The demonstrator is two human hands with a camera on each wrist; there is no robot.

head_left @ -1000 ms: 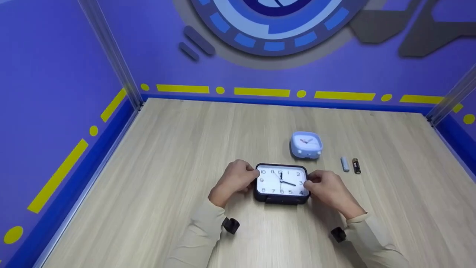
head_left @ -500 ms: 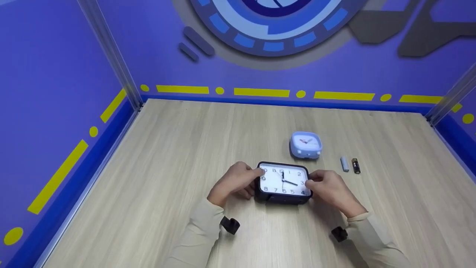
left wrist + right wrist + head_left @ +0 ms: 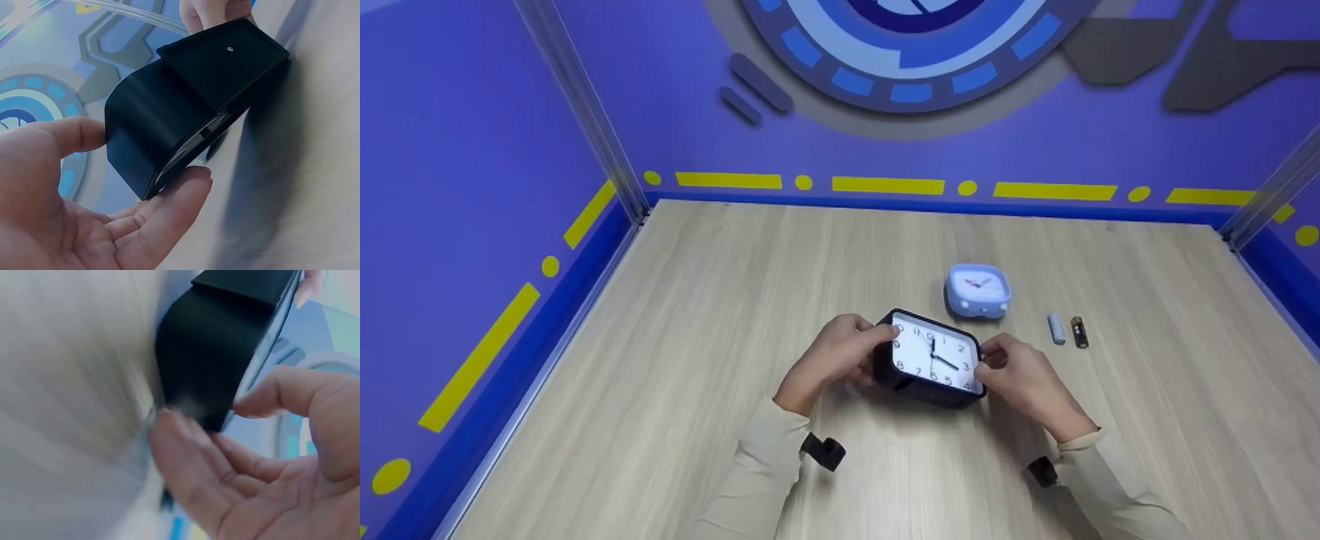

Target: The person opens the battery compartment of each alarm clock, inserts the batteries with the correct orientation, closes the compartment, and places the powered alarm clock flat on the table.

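A black alarm clock (image 3: 924,367) with a white rectangular dial tilts over the table, its left end raised and its right end low. My left hand (image 3: 840,352) grips the left end, thumb on the face edge and fingers behind. At the right end, my right hand (image 3: 1024,382) pinches the rim between thumb and fingers. In the left wrist view, the dark underside of the clock (image 3: 157,107) shows a flap with a small screw. The right wrist view has the fingertips (image 3: 180,433) blurred against the casing.
Behind the black clock stands a small light-blue alarm clock (image 3: 978,292). To its right lie a pale blue battery (image 3: 1056,329) and a black battery with a gold end (image 3: 1079,332). Blue panels (image 3: 780,150) wall the wooden table (image 3: 720,285) at the back and sides.
The left end of the black clock has risen with my left hand, so the clock now slants down to the right. My right hand stays nearly in place at its right end.
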